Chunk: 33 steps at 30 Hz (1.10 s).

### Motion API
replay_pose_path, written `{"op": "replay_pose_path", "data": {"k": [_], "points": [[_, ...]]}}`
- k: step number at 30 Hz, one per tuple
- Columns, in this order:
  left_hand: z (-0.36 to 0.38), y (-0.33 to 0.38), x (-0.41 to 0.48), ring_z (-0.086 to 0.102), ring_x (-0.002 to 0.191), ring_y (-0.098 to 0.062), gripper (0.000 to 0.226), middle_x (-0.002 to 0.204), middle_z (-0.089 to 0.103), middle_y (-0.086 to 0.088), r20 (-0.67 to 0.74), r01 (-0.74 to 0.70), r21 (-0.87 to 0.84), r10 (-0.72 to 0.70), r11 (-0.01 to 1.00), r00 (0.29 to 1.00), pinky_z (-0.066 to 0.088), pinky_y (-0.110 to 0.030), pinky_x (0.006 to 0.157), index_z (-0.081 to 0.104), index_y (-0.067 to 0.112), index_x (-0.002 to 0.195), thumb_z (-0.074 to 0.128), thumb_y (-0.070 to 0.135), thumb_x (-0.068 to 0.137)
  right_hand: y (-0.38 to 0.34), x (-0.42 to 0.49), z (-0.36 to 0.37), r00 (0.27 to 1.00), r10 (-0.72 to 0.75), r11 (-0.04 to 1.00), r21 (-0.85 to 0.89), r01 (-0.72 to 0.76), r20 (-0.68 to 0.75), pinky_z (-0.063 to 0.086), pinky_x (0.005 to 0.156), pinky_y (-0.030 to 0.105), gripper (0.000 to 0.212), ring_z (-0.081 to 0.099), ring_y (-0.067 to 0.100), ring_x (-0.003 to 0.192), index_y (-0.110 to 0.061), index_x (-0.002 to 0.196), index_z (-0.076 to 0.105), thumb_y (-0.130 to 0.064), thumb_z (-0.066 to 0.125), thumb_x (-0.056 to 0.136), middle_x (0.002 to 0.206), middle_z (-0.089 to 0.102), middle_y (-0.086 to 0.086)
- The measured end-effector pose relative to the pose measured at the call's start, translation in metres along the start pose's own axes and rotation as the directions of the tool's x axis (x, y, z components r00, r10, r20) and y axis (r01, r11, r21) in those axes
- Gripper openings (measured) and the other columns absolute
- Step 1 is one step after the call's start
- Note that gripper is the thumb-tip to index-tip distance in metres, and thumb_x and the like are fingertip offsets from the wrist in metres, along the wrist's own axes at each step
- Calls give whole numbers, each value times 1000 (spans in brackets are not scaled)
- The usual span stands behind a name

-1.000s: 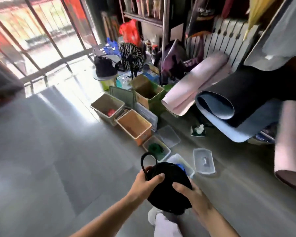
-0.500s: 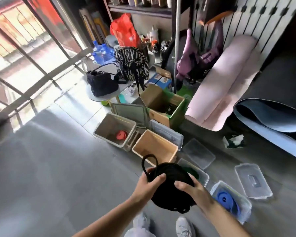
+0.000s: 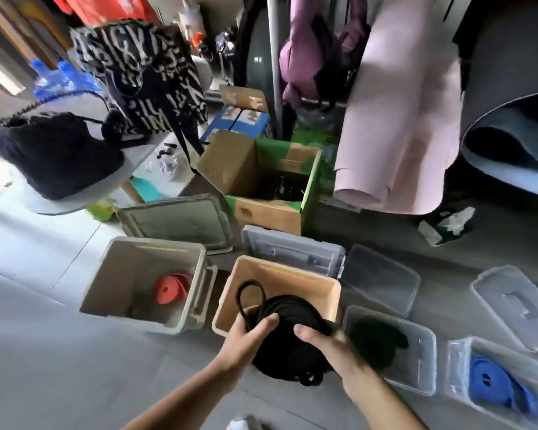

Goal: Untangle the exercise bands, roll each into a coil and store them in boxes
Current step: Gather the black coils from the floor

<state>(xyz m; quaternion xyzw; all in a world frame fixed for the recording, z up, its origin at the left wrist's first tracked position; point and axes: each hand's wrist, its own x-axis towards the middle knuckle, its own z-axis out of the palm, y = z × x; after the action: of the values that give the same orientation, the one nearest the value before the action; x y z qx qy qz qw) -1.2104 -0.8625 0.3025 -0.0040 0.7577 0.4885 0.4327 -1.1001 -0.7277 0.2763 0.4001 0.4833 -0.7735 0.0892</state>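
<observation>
A thick coil of black exercise band point(image 3: 288, 336) hangs between both hands, with a loose loop sticking up at its left. My left hand point(image 3: 246, 339) grips its left side and my right hand point(image 3: 326, 344) grips its right side. The coil hovers over the near edge of an orange-tan box point(image 3: 292, 279). A red coiled band point(image 3: 171, 288) lies in the white box point(image 3: 131, 252) to the left. A dark green band point(image 3: 376, 339) lies in a clear box point(image 3: 416, 383) to the right. A blue coiled band point(image 3: 497, 383) sits in another clear box point(image 3: 457, 367) at far right.
Clear lids point(image 3: 379, 277) point(image 3: 516, 302) and a grey lid point(image 3: 180, 218) lie on the floor around the boxes. Behind stand an open cardboard box point(image 3: 267, 209), a low round table point(image 3: 59, 203) with bags, a metal pole point(image 3: 274, 57), and rolled pink point(image 3: 398, 125) and dark mats.
The view has moved closer to the boxes. Both hands have carried the black coil forward, from in front of the boxes to over the orange-tan box's near edge.
</observation>
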Motion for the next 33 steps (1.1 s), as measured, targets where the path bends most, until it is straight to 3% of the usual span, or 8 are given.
{"op": "replay_pose_path", "data": {"k": [3, 5, 9, 15, 20, 24, 29, 33], "points": [[-2, -49, 72, 68, 82, -3, 21, 86, 73, 12, 32, -12, -21, 13, 1000, 999, 55, -27, 71, 64, 21, 99, 68, 36, 84, 43, 77, -4, 999, -27, 1000, -6, 27, -39, 56, 77, 30, 55, 70, 16, 86, -16, 94, 71, -45, 81, 48, 91, 75, 1], [-3, -79, 118, 70, 79, -7, 16, 84, 74, 8, 62, 1, -36, 1, 999, 998, 58, -39, 76, 65, 22, 93, 65, 35, 85, 69, 122, -8, 996, -48, 999, -10, 47, -69, 55, 76, 30, 59, 70, 18, 86, -15, 95, 70, -45, 82, 46, 92, 75, 2], [-5, -132, 201, 68, 96, -23, 39, 105, 70, -4, 93, 109, -106, -100, 988, 991, 58, -45, 70, 62, 24, 108, 73, 43, 77, 116, 206, -21, 994, -56, 998, -46, 51, -94, 54, 67, 24, 71, 71, 14, 80, -13, 94, 72, -54, 86, 38, 86, 75, -1], [-2, -176, 282, 70, 90, -24, 61, 101, 73, -6, 166, 140, -122, -119, 983, 979, 57, -40, 77, 63, 19, 112, 79, 48, 60, 169, 299, -31, 977, 7, 1000, 29, 0, -213, 46, 100, 43, 134, 57, 27, 116, -4, 130, 51, -64, 88, 16, 128, 58, 13], [-3, -192, 323, 66, 98, -24, 75, 116, 65, -8, 180, 280, 39, -283, 959, 942, 56, -35, 77, 54, 11, 126, 75, 52, 67, 179, 321, -33, 967, 101, 995, 16, -99, -234, 45, 101, 43, 133, 57, 27, 116, -6, 131, 51, -62, 88, 17, 127, 59, 11], [-3, -204, 338, 66, 94, -21, 58, 106, 68, -7, 173, 323, 237, -367, 916, 914, 54, -32, 86, 61, 6, 119, 70, 47, 79, 191, 330, -35, 940, 159, 956, -191, -223, -303, 31, 107, 38, 122, 28, 26, 140, -13, 149, 19, -66, 77, 55, 155, 23, 5], [-8, -206, 341, 56, 115, -24, 74, 124, 58, -7, 121, 193, 467, -279, 863, 953, 47, -35, 95, 50, 6, 128, 68, 57, 76, 194, 331, -41, 921, 72, 885, -401, -236, -383, 30, 108, 37, 120, 28, 25, 140, -13, 149, 17, -68, 73, 58, 155, 23, 5], [-14, -194, 328, 62, 103, -23, 60, 113, 66, -11, 124, 68, 526, -155, 848, 980, 49, -33, 88, 62, 5, 114, 74, 48, 74, 176, 315, -37, 915, -78, 749, -629, -209, -396, 32, 109, 36, 97, 35, 25, 136, -16, 146, 26, -60, 70, 70, 151, 33, 3]]}}
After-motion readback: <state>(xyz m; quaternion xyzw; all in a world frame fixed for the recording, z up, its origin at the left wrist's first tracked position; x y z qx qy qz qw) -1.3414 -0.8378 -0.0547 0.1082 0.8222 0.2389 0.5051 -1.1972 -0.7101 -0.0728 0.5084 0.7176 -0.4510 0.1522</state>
